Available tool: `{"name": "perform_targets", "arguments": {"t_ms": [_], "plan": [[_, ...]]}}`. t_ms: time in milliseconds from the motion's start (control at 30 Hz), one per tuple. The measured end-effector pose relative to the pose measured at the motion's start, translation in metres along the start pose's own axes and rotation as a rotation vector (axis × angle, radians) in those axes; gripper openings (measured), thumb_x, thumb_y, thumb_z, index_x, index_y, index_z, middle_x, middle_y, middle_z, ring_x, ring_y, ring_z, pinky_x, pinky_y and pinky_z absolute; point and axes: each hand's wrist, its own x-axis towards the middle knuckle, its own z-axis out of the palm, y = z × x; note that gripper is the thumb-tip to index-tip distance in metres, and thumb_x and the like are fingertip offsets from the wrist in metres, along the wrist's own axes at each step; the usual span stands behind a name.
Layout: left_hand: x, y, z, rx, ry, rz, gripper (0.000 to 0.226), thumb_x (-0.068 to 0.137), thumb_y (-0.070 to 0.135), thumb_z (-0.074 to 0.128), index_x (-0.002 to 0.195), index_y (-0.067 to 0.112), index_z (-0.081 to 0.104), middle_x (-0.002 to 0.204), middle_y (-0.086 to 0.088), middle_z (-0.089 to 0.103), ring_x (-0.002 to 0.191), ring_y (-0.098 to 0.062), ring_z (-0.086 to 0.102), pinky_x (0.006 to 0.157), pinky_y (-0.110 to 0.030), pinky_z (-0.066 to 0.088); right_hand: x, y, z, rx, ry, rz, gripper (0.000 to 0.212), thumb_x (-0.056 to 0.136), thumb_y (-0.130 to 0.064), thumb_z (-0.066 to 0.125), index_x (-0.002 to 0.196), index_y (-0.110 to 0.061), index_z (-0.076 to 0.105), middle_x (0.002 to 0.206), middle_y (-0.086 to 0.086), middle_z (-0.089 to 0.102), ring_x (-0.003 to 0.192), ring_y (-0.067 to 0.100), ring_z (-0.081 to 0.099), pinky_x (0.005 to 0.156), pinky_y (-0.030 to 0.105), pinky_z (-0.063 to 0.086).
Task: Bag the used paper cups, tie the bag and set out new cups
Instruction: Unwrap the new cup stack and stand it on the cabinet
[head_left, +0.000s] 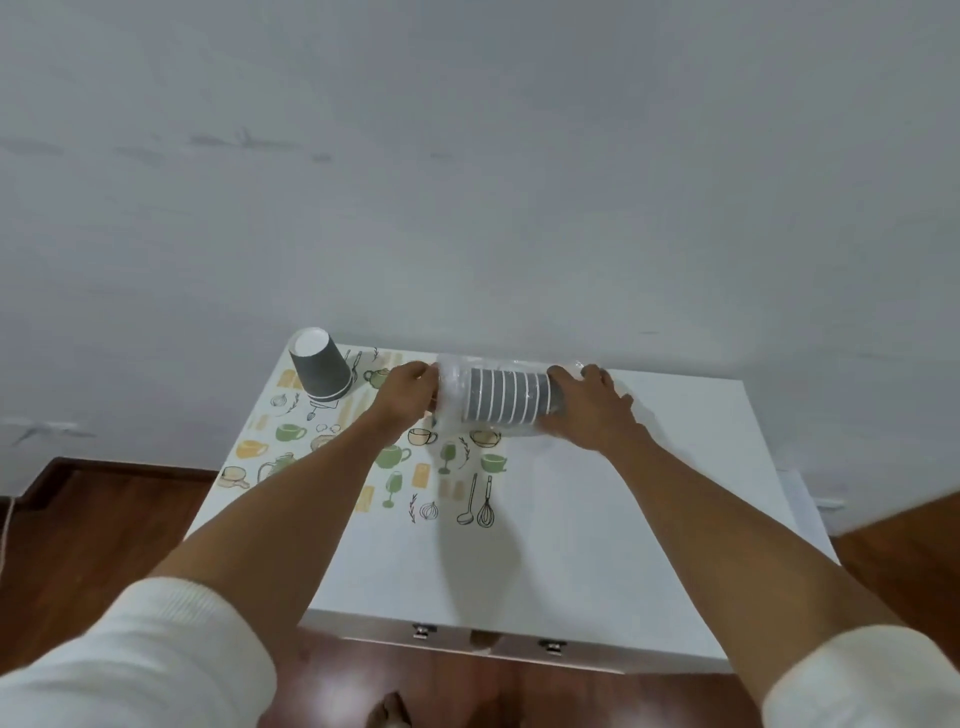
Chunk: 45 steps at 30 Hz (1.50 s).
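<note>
Now the left hand (410, 387) pinches the clear plastic sleeve (453, 387) while the right hand (587, 405) grips the stacked grey cups (506, 402); pulling slowly should avoid tearing.

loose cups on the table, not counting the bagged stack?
1. A grey cup stands upside down at the table's far left corner. The rest are a nested stack in clear plastic, held by both hands; none seem hidden.

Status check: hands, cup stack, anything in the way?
Both hands, left hand and right hand, gripping bagged cup stack lying sideways. One upturned cup at table's far-left corner. Nothing blocking.
</note>
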Motion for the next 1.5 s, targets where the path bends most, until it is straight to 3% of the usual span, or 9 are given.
{"name": "perform_targets", "arguments": {"t_ms": [133,400,633,900,1000,1100,1167,1333,1500], "plan": [[0.002,0.003,-0.001,0.055,-0.051,0.024,0.031,0.095,0.002,0.04,0.098,-0.012,0.068,0.085,-0.015,0.064,0.076,-0.023,0.056,0.074,-0.041,0.053,-0.001,-0.003,-0.004,0.055,-0.036,-0.001,0.072,0.08,-0.053,0.074,0.139,-0.028,0.042,0.124,0.013,0.047,0.12,0.037,0.049,0.088,0.043,0.048],[0.012,0.003,-0.017,-0.023,-0.287,-0.029,0.021,0.097,-0.003,0.052,0.098,-0.002,0.073,0.075,-0.004,0.064,0.058,-0.011,0.055,0.047,-0.013,0.041,-0.003,0.005,-0.005,-0.123,-0.007,0.044,0.033,0.09,0.0,0.054,0.121,-0.008,0.049,0.119,0.015,0.049,0.11,0.037,0.059,0.08,0.038,0.046],[0.021,0.012,-0.007,-0.018,-0.205,-0.052,0.024,0.092,-0.006,0.058,0.107,0.0,0.076,0.097,-0.007,0.072,0.085,-0.016,0.064,0.08,-0.026,0.05,-0.009,0.002,-0.009,-0.174,0.036,0.15,0.024,0.09,-0.001,0.056,0.113,-0.007,0.057,0.116,0.013,0.059,0.107,0.032,0.063,0.074,0.032,0.043],[0.015,0.013,-0.014,-0.146,-0.269,-0.115,0.01,0.093,-0.004,0.057,0.095,0.001,0.065,0.087,-0.015,0.064,0.077,-0.027,0.061,0.07,-0.03,0.057,-0.011,0.001,-0.022,-0.243,0.018,0.193,0.021,0.083,0.007,0.055,0.097,-0.009,0.06,0.109,0.012,0.064,0.102,0.032,0.066,0.073,0.031,0.045],[0.009,0.01,-0.014,-0.18,-0.256,-0.136,0.012,0.094,-0.005,0.054,0.091,0.005,0.06,0.087,-0.012,0.065,0.076,-0.025,0.065,0.069,-0.033,0.059,-0.007,-0.002,-0.025,-0.329,0.018,0.162,0.034,0.087,0.001,0.058,0.119,-0.006,0.06,0.121,0.013,0.06,0.118,0.033,0.06,0.086,0.036,0.047],[0.006,0.007,-0.014,-0.185,-0.244,-0.132,0.011,0.094,-0.006,0.051,0.096,0.003,0.058,0.093,-0.017,0.056,0.084,-0.029,0.057,0.083,-0.041,0.057,0.006,-0.012,-0.026,-0.369,-0.134,0.012,0.112,0.075,-0.034,0.086,0.16,-0.012,0.017,0.164,0.013,0.024,0.151,0.038,0.023,0.119,0.054,0.023],[0.004,0.006,-0.013,-0.2,-0.244,-0.14,0.012,0.095,-0.006,0.05,0.097,0.003,0.058,0.093,-0.017,0.057,0.083,-0.03,0.058,0.085,-0.043,0.056,0.014,-0.03,-0.022,-0.237,-0.241,-0.137,0.141,0.064,-0.045,0.093,0.163,-0.022,-0.005,0.171,0.007,0.007,0.156,0.033,0.015,0.122,0.055,0.017],[-0.001,0.002,-0.018,-0.201,-0.223,-0.162,0.013,0.095,-0.005,0.05,0.099,0.003,0.06,0.094,-0.019,0.061,0.085,-0.033,0.061,0.094,-0.051,0.054,0.014,-0.049,0.01,-0.23,-0.152,-0.197,0.105,0.075,-0.022,0.076,0.158,-0.03,0.012,0.14,0.003,0.049,0.129,0.032,0.05,0.101,0.048,0.036],[-0.004,-0.002,-0.03,-0.226,-0.219,-0.158,0.011,0.095,-0.003,0.054,0.103,0.002,0.06,0.096,-0.019,0.063,0.086,-0.031,0.06,0.09,-0.043,0.054,0.011,-0.041,0.002,-0.332,-0.098,-0.159,0.071,0.07,-0.028,0.079,0.129,-0.022,0.042,0.116,0.002,0.056,0.11,0.03,0.057,0.078,0.037,0.038]]}}
